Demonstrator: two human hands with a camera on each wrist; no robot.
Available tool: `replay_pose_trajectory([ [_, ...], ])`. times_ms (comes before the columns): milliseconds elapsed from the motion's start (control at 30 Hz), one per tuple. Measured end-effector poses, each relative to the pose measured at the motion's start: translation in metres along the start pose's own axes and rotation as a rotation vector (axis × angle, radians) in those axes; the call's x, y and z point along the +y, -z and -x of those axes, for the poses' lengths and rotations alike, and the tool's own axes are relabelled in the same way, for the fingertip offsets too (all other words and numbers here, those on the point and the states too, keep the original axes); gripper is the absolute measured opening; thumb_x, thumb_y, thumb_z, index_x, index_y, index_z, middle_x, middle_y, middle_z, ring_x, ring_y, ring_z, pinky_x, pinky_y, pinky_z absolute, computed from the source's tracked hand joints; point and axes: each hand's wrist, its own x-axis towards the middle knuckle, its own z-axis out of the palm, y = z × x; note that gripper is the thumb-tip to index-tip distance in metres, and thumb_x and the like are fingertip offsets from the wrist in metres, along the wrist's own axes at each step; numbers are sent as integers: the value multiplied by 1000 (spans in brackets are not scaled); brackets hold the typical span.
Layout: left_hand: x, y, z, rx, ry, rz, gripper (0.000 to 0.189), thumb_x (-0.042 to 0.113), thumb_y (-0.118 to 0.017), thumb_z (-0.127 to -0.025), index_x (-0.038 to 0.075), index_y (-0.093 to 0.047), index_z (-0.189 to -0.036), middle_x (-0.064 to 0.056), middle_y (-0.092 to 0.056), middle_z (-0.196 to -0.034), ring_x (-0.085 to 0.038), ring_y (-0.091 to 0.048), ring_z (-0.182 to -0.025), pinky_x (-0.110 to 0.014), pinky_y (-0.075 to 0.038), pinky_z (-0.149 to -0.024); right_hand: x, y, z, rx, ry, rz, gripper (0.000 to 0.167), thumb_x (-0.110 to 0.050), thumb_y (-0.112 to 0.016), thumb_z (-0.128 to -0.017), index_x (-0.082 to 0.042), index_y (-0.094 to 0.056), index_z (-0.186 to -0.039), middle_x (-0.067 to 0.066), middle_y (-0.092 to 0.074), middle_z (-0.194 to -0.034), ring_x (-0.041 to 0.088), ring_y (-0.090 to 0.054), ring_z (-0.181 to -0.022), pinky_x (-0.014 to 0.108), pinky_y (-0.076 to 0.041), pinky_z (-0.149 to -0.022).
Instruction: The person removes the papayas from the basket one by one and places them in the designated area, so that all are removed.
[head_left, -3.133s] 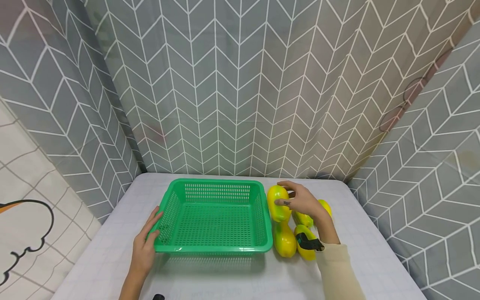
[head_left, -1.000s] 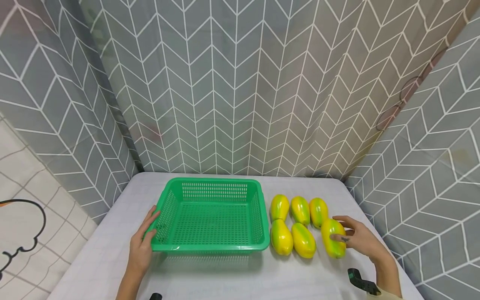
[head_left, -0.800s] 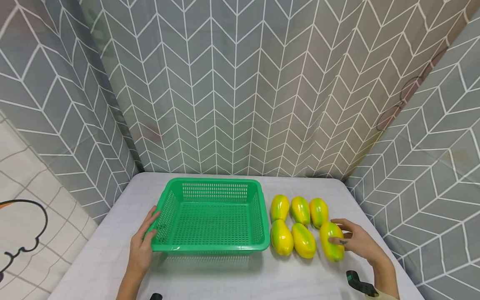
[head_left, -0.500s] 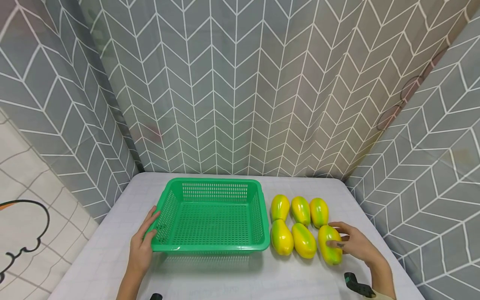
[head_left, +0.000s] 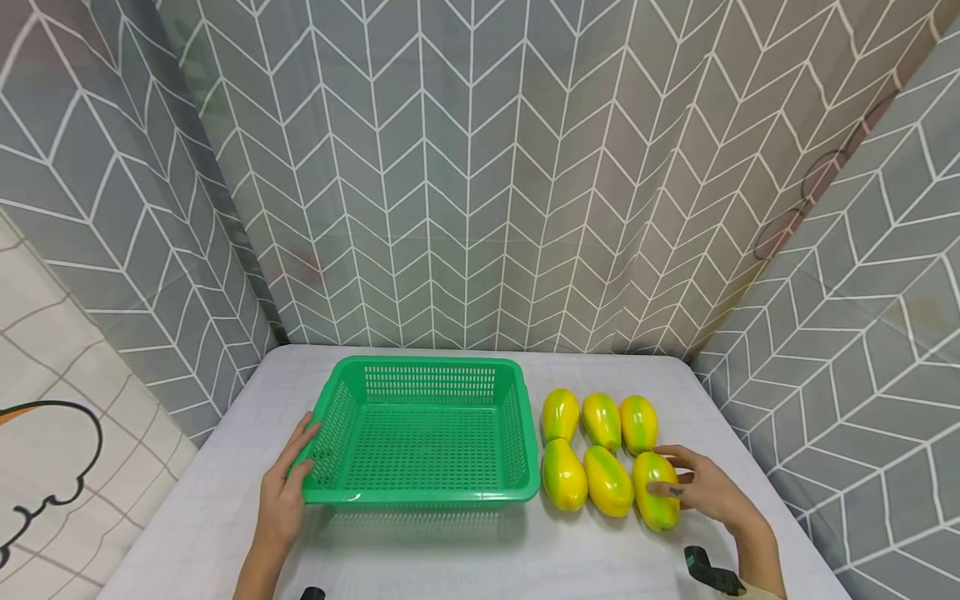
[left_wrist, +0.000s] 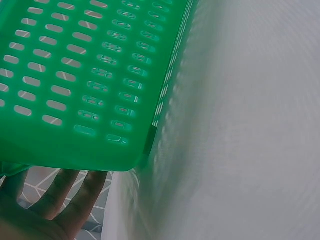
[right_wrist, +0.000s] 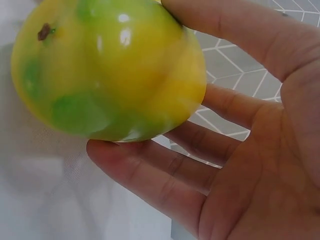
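In the head view a green plastic basket point(head_left: 427, 497) stands on the white table. My left hand point(head_left: 281, 500) rests against its left side, fingers fairly straight, tips and thumb at the rim; in the left wrist view the basket wall hides the fingertips. Two short rows of yellow-green papayas lie right of the basket. My right hand point(head_left: 708, 492) holds the front-right papaya point(head_left: 654, 500), thumb on its near side and fingers around the far side. The right wrist view shows this papaya point(right_wrist: 120, 75) between thumb and fingers, its brown stem end facing left.
Another papaya point(head_left: 608, 482) lies just left of the held one, with one point(head_left: 564, 475) beside the basket. Three more, including a back-right papaya point(head_left: 638, 423), form the back row. Patterned grey curtains point(head_left: 465, 208) enclose the table's back and sides.
My right hand moved from the back left of the papayas to the front right, then drew its papaya left and down into the front row. My left hand stays at the basket.
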Motion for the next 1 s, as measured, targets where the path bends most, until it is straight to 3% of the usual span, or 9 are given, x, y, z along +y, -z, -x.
replay_pose_trajectory([
  [533,1,-1,0,2,15,-6,49,-4,-41,-106,5,-57,-151,18,-41,-165,22,-28,-148,4,-24,-117,-1,1,4,27,28,39,86,-41,-81,-93,2,-43,-156,36,-50,-153,44,-68,-122,42,-68,-86],
  [1000,2,0,0,-3,23,-41,50,-3,-41,-106,6,-57,-152,16,-40,-167,25,-25,-147,6,-22,-116,-2,1,3,157,27,92,80,-45,-74,-98,-2,-43,-158,33,-50,-156,53,-56,-138,60,-62,-100],
])
